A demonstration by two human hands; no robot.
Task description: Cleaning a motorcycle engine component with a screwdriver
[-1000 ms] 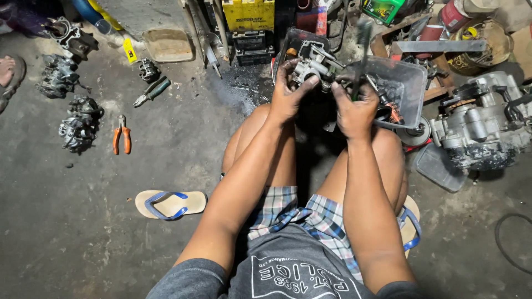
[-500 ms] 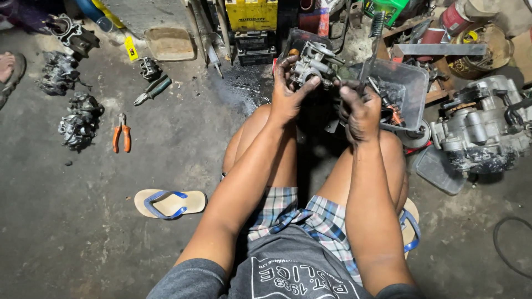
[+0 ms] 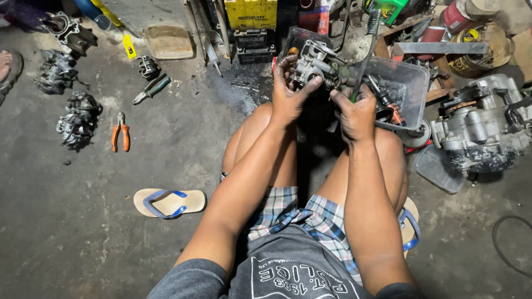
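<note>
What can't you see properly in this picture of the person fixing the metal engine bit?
Head view:
- The small metal engine part: its near side is covered by the left hand.
- The tool in the right hand: its handle is hidden in the fist, its tip lost among clutter.
- The plastic tub: its contents are too small and dark to tell.
- The big engine: cut off by the right edge.
- The second sandal: mostly hidden under the leg.

- Both arms reach forward over the bent knees, elbows slightly bent.
- Left hand [image 3: 288, 97] is raised, fingers curled, thumb stretched toward the right.
- Right hand [image 3: 357, 113] is closed in a fist, knuckles up, just beside the left.
</note>
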